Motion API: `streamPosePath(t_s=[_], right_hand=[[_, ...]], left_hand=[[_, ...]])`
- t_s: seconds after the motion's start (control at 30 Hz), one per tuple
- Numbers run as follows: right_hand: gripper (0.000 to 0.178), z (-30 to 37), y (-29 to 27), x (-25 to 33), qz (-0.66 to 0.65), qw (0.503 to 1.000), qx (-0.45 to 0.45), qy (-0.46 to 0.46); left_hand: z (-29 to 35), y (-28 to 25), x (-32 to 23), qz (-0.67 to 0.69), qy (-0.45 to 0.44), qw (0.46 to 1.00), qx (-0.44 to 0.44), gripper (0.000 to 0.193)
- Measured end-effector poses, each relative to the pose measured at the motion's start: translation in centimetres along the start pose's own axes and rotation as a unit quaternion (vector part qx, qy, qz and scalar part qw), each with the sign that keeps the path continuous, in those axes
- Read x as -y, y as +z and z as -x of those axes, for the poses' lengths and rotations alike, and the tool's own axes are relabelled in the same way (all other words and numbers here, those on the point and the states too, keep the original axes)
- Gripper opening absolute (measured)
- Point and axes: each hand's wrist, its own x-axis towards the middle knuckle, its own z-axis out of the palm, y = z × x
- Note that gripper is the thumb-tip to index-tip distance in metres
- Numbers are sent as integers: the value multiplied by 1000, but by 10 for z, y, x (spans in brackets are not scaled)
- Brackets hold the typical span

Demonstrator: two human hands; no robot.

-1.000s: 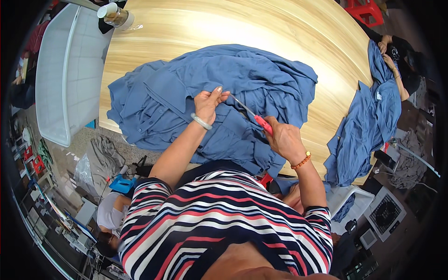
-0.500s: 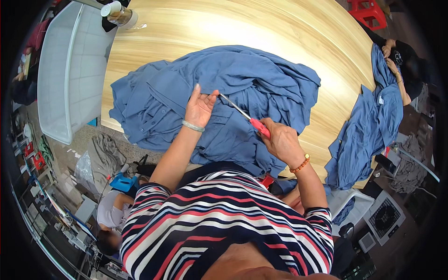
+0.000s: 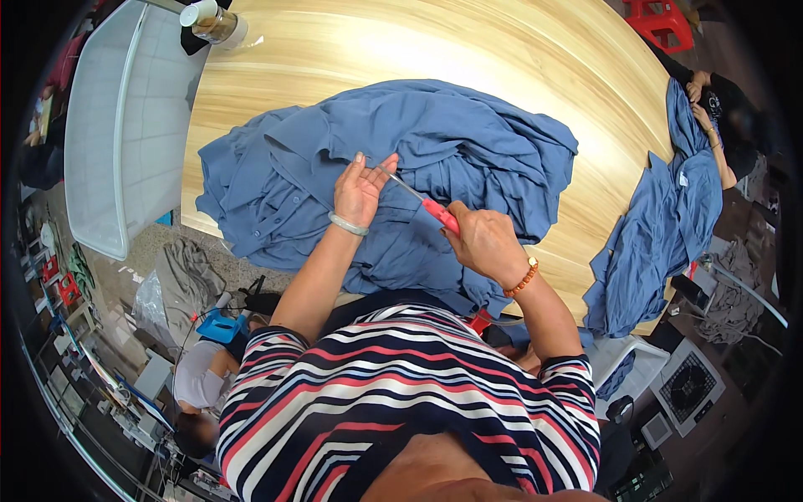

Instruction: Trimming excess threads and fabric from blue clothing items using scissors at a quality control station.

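A crumpled heap of blue garments (image 3: pixel 468 125), with a row of buttons showing at its left, covers the near middle of the table. Over it, my left hand (image 3: pixel 358 194) is palm up and open, thumb and fingers apart, its fingertips at a cloth edge. Whether cloth is caught behind the fingers I cannot tell. My right hand (image 3: pixel 489 243) is closed around the pink handle of a slim tool (image 3: pixel 437 213) with a thin metal shaft. The shaft points up and left, its tip beside my left fingertips. The tool's exact kind is unclear.
The wooden table (image 3: pixel 435 42) has a lidded jar (image 3: pixel 213 25) at its far left corner, beside a large white bin (image 3: pixel 100 134). At right, a person's hands (image 3: pixel 701 105) touch another blue garment (image 3: pixel 661 226). A red stool (image 3: pixel 661 25) stands far right; a blue stool (image 3: pixel 220 326) is lower left.
My right hand and the tool have moved left and slightly up, bringing the tip closer in at my left fingers. A cloth fold left of my left hand has lifted.
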Motion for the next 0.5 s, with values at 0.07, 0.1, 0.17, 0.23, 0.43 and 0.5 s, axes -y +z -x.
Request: streamPosePath(t_s=[0.07,0.1,0.17,0.23,0.43,0.5], right_hand=[[20,-1,-2,-1,-4,1000,-1,18],[20,0,-2,-3,-4,1000,-2,21],[20,2,-2,-7,-39,998,-43,25],[20,2,-4,-13,-54,994,-82,54],[21,14,-4,-30,-75,981,-123,131],[21,18,-1,-31,-79,980,-119,137]], left_hand=[[0,3,-3,-41,-15,999,-30,20],[-5,4,-7,-42,-18,999,-29,20],[-26,5,-25,-134,-27,990,20,22],[-53,43,-59,-128,66,988,57,20],[-85,49,-69,-520,50,848,90,49],[-76,35,-53,-526,-36,841,122,48]])
